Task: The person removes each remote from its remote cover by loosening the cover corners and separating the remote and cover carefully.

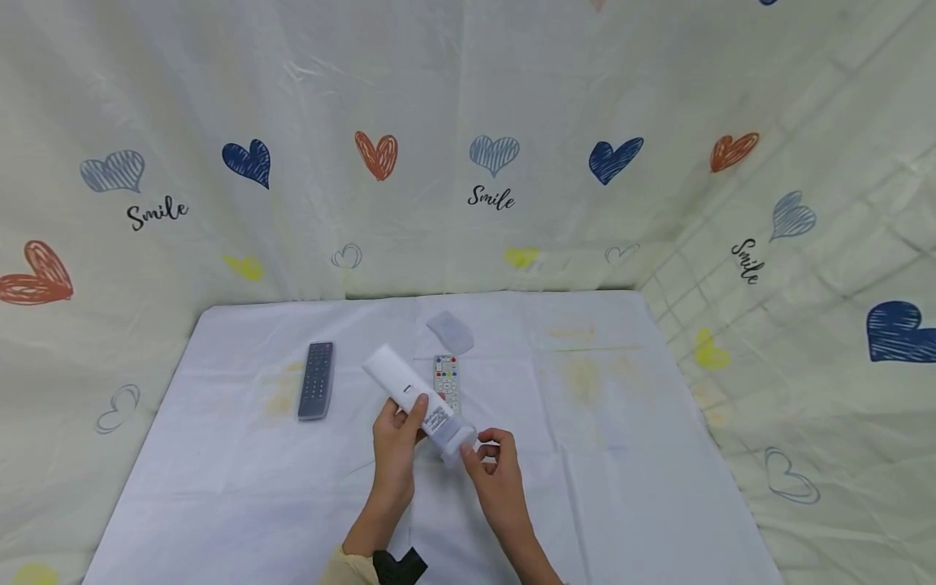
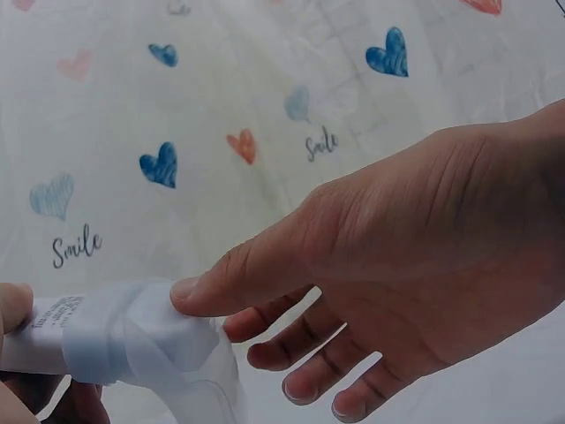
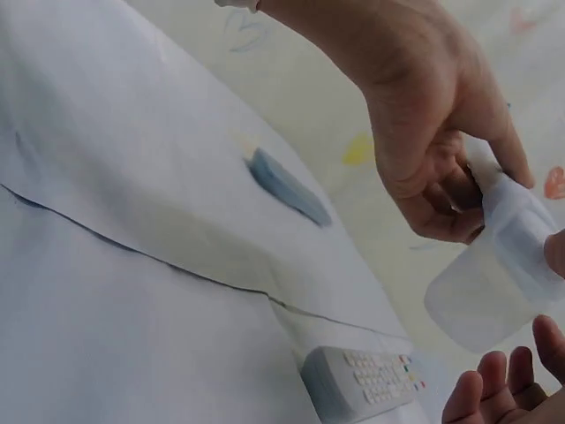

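Observation:
A long white object (image 1: 409,386) with a printed label lies slantwise in my left hand (image 1: 395,455), thumb on top and fingers underneath. Around its lower end is a translucent sleeve (image 1: 451,435), whose loose part hangs down in the left wrist view (image 2: 207,393). My right hand (image 1: 500,487) is at that end; its thumb (image 2: 207,296) rests on the sleeved end, and the other fingers are loosely bent beside it. In the right wrist view, my left hand (image 3: 428,115) grips the object above the sleeve (image 3: 481,296), while my right fingertips (image 3: 503,380) show at the lower right.
A dark remote (image 1: 316,382) lies on the white cloth (image 1: 241,487) to the left. Behind the held object lies a light remote with coloured buttons (image 1: 446,375), partly covered from view. Beyond that is a translucent pouch-like piece (image 1: 451,331). A heart-patterned curtain (image 1: 439,81) hangs behind.

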Motion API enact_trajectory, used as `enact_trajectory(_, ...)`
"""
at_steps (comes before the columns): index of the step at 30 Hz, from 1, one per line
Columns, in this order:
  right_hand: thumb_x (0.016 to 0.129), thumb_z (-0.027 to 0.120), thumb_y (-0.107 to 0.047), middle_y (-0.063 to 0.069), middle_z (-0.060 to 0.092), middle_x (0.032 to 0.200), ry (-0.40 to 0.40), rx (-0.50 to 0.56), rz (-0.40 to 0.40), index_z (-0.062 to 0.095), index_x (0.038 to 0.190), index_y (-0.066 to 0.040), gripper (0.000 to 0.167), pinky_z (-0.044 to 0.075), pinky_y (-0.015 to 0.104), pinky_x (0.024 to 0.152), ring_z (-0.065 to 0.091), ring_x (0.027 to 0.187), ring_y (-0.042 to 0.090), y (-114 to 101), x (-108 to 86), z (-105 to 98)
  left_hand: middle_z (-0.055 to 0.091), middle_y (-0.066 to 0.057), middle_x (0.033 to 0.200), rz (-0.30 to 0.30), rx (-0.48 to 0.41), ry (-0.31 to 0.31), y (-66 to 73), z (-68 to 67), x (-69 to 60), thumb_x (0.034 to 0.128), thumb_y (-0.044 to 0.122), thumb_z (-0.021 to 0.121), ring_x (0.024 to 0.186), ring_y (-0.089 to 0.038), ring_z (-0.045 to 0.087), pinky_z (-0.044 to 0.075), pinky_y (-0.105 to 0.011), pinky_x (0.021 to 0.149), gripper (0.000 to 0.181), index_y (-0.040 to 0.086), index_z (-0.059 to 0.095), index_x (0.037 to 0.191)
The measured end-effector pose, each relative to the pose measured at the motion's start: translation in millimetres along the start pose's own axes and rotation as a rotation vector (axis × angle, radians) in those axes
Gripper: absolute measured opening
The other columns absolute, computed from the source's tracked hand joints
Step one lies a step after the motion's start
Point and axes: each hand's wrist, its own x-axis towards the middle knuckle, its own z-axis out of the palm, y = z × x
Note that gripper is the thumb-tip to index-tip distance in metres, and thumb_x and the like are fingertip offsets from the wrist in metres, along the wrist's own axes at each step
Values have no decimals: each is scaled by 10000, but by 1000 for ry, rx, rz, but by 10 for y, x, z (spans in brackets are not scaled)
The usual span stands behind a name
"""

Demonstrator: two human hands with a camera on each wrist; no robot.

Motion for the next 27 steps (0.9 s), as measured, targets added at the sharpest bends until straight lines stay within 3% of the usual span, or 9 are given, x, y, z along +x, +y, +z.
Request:
enact_trajectory(4, 994, 720, -311, 82, 571, 1048, 15, -9, -25, 523, 1229, -77, 386, 485, 218, 683, 551, 866, 158, -24, 5, 11, 698, -205, 1344, 28, -11, 24, 2, 37, -8, 1012, 309, 703, 1103, -116, 730, 590, -262, 865, 498, 88, 551, 1431)
enact_trajectory(10, 1023, 684, -289, 89, 655, 1073, -12, -17, -60, 573, 1250, -68, 335, 502, 212, 710, 589, 866, 128, -101, -2, 24, 736, -164, 1285, 45, -8, 68, -4, 65, -12, 1005, 318, 712, 1077, -122, 740, 585, -259, 845, 497, 86, 555, 1416)
enact_trajectory(17, 1022, 685, -284, 100, 698, 1009, -42, 6, -96, 622, 1156, -55, 272, 496, 199, 724, 595, 813, 102, -113, 7, 24, 725, -167, 1310, 83, -54, 44, -6, 58, -2, 1013, 280, 703, 1163, -143, 717, 575, -263, 878, 472, 92, 543, 1415)
enact_trajectory(27, 1047, 646, -260, 60, 723, 918, -65, -34, -103, 632, 1023, -103, 160, 497, 217, 703, 602, 762, 132, -121, -25, 10, 702, -155, 1362, 63, -89, 33, 42, -26, 38, 1024, 268, 685, 1247, -280, 695, 611, -294, 873, 502, 107, 479, 1453)
